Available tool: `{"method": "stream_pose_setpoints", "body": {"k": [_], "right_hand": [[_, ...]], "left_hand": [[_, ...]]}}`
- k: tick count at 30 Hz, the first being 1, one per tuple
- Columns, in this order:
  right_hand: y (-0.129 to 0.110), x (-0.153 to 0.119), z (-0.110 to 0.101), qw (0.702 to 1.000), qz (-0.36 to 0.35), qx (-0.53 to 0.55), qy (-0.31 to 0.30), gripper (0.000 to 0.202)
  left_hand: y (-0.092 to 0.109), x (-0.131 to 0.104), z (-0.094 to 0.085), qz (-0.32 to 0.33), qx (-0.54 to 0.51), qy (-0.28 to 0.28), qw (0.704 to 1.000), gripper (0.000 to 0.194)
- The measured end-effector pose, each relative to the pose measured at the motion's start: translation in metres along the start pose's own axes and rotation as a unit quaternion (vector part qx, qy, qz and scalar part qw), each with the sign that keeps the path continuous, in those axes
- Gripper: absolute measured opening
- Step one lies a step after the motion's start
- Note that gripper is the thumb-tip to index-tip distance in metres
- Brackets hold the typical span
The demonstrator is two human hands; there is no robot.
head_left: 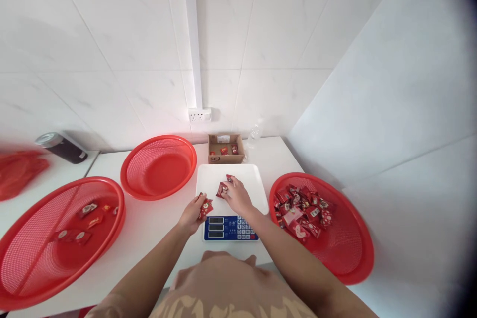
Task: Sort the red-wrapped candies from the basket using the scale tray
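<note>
My left hand (pixel 193 214) is closed on small red wrapped packets (pixel 206 206), just left of the weighing scale's front edge. Over the white pan of the scale (pixel 208 176), my right hand (pixel 237 195) grips a red snack packet (pixel 221 190) between thumb and fingers. Another red packet (pixel 229 178) shows at its fingertips; whether it is held or lies on the pan, I cannot tell. The scale's blue keypad panel (pixel 231 228) faces me, partly behind my right forearm. To the right, a red plastic basket (pixel 357 238) holds a heap of similar packets (pixel 303 211).
A small cardboard box (pixel 225 159) with a few packets stands behind the scale. At the left are a red basket (pixel 164 194) and a larger one (pixel 22 298) with several packets. A dark cylinder (pixel 63 148), a red bag (pixel 18 171) and a clear bottle (pixel 255 133) stand farther back.
</note>
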State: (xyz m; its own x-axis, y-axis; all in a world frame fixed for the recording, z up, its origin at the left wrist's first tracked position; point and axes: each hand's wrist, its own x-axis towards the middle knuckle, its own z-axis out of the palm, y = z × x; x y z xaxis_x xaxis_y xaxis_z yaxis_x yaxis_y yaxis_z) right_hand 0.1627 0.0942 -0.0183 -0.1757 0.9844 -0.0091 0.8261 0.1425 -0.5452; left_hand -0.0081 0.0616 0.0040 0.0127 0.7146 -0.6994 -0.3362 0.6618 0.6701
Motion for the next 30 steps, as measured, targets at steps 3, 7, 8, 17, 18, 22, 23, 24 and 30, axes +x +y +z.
{"method": "stream_pose_setpoints", "body": {"k": [3, 7, 8, 17, 18, 22, 23, 24, 30], "right_hand": [[0.007, 0.012, 0.008, 0.994, -0.011, -0.087, -0.07, 0.056], [0.007, 0.012, 0.014, 0.989, -0.039, -0.115, -0.081, 0.046], [0.007, 0.01, 0.014, 0.99, -0.05, -0.115, -0.071, 0.039], [0.025, -0.01, 0.008, 1.0, 0.008, 0.008, 0.008, 0.033], [0.03, -0.011, 0.007, 0.998, 0.024, 0.048, 0.036, 0.031], [0.039, -0.011, 0.005, 0.96, 0.13, 0.232, 0.087, 0.019], [0.039, -0.01, 0.004, 0.941, 0.161, 0.284, 0.083, 0.019], [0.036, -0.01, 0.002, 0.921, 0.188, 0.333, 0.079, 0.021], [-0.002, -0.012, -0.011, 0.882, 0.169, 0.438, 0.045, 0.024]], "left_hand": [[0.006, -0.002, -0.007, -0.01, -0.015, 0.018, 1.0, 0.03], [0.009, -0.002, -0.011, -0.026, -0.041, 0.006, 0.999, 0.027], [0.009, -0.001, -0.012, -0.026, -0.05, -0.005, 0.998, 0.023], [0.027, 0.005, -0.009, 0.007, -0.128, -0.063, 0.99, 0.007], [0.035, 0.008, -0.011, 0.037, -0.157, -0.052, 0.986, 0.005], [0.077, 0.02, -0.029, 0.163, -0.296, -0.036, 0.94, 0.021], [0.085, 0.023, -0.033, 0.173, -0.317, -0.03, 0.932, 0.029], [0.091, 0.025, -0.037, 0.175, -0.328, -0.024, 0.928, 0.039], [0.068, 0.023, -0.02, 0.101, -0.139, -0.057, 0.984, 0.065]]}}
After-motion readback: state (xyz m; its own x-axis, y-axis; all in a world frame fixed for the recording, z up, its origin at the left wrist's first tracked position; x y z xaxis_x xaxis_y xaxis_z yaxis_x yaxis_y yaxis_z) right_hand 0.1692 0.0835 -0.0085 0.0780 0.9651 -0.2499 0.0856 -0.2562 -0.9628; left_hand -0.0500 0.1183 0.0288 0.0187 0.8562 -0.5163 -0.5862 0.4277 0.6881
